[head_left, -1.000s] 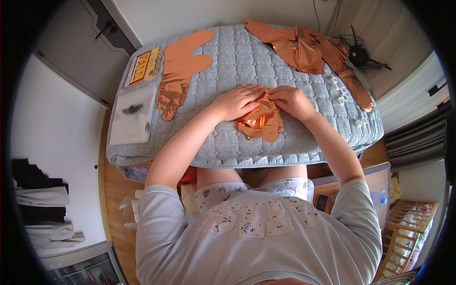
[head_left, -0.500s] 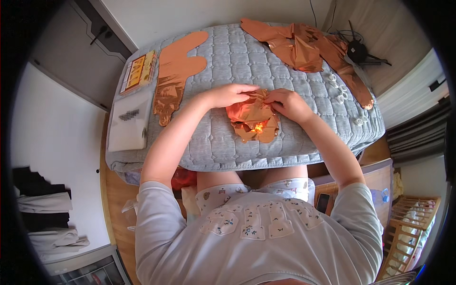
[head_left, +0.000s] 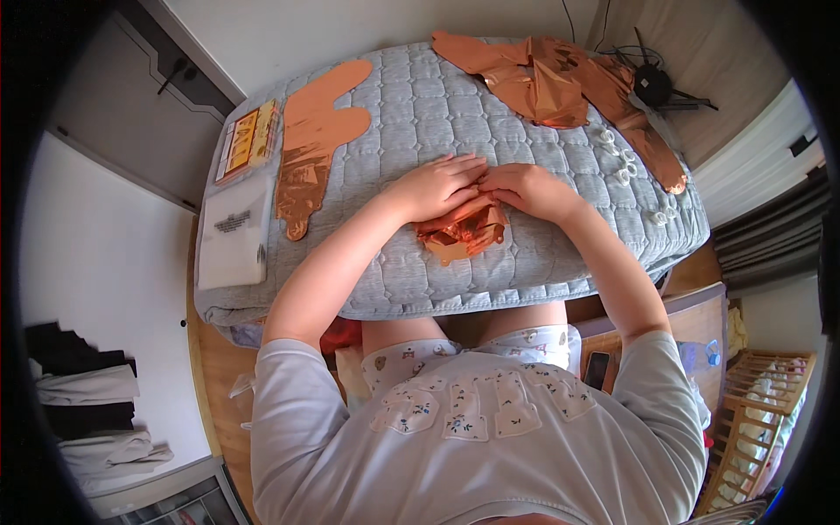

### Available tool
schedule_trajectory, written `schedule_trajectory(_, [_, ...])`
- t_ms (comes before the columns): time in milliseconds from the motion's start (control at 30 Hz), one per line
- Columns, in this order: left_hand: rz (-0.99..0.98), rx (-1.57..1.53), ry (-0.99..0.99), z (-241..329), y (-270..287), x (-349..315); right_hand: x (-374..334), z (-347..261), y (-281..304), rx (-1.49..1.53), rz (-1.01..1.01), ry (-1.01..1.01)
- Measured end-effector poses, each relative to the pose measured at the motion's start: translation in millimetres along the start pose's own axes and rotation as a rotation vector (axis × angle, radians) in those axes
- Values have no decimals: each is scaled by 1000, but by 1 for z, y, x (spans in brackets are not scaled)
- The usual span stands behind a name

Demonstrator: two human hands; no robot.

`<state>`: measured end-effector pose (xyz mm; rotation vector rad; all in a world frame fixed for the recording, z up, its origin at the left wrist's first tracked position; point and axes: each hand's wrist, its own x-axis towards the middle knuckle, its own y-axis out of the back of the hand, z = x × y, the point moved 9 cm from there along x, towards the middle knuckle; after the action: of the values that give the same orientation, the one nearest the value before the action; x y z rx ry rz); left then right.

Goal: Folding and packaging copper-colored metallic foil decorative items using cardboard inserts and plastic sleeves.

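Left hand [head_left: 437, 188], its grasp undeterminable, is laid over the crumpled copper foil [head_left: 459, 234], which is pinched by the right hand [head_left: 531, 189] toward the front edge of the grey quilted mattress [head_left: 389, 267].

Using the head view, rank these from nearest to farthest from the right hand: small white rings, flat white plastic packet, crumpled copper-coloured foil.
1. Crumpled copper-coloured foil: at the fingertips of the right hand.
2. Small white rings: to its right.
3. Flat white plastic packet: far left, beyond the left hand.
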<state>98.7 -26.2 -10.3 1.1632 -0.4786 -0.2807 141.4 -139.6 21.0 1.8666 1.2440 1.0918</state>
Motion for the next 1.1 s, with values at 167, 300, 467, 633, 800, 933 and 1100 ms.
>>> schedule_trajectory(167, [-9,33,5,5,2,-1,1,-10,-2,-47,-153,-24])
schedule_trajectory(300, [-1,61,-9,5,2,-1,-7,-22,0,-176,-5,77])
schedule_trajectory(467, [4,58,-23,1,0,-2,-19,-35,2,-154,115,212])
schedule_trajectory(633, [-18,83,-34,4,0,-3,-18,-40,4,-17,57,186])
schedule_trajectory(800, [-12,65,-59,8,5,-4,-19,-41,2,-57,47,146])
schedule_trajectory(933, [25,64,-105,5,3,-6,-21,-32,0,-31,91,65])
schedule_trajectory(1100, [-25,160,-102,8,-4,-7,-17,-26,-1,69,99,-34])
